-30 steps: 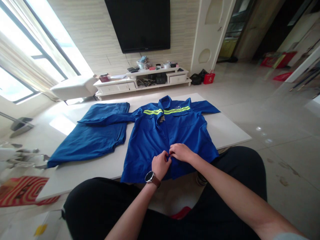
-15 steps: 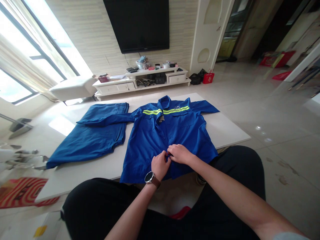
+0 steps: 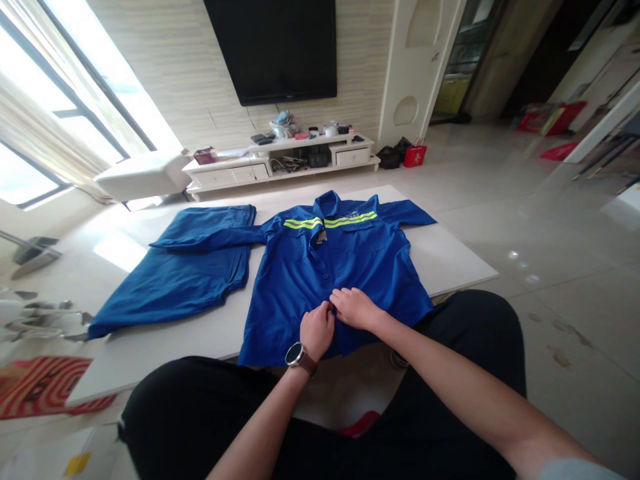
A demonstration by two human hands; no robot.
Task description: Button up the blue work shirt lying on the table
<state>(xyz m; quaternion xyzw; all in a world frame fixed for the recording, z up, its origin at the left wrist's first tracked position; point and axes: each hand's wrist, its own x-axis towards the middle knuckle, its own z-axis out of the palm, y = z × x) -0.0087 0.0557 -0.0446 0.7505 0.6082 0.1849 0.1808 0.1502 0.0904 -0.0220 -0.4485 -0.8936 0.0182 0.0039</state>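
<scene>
Jacket, blue with yellow-green bands, spread front up on white board, centre of frame; your left hand, wearing watch, and your right hand close together at lower centre, both pinching jacket's front edge, fingertips partly hidden; folded blue garment at centre left, jacket sleeve lying across it; low white cabinet at upper centre, beneath black television; your knees, dark-clothed, flanking lower frame

Far beyond the fingers, a black TV hangs on a striped wall above a white cabinet. Bright windows stand far left of the fingers, and glossy floor spreads to their right.
</scene>
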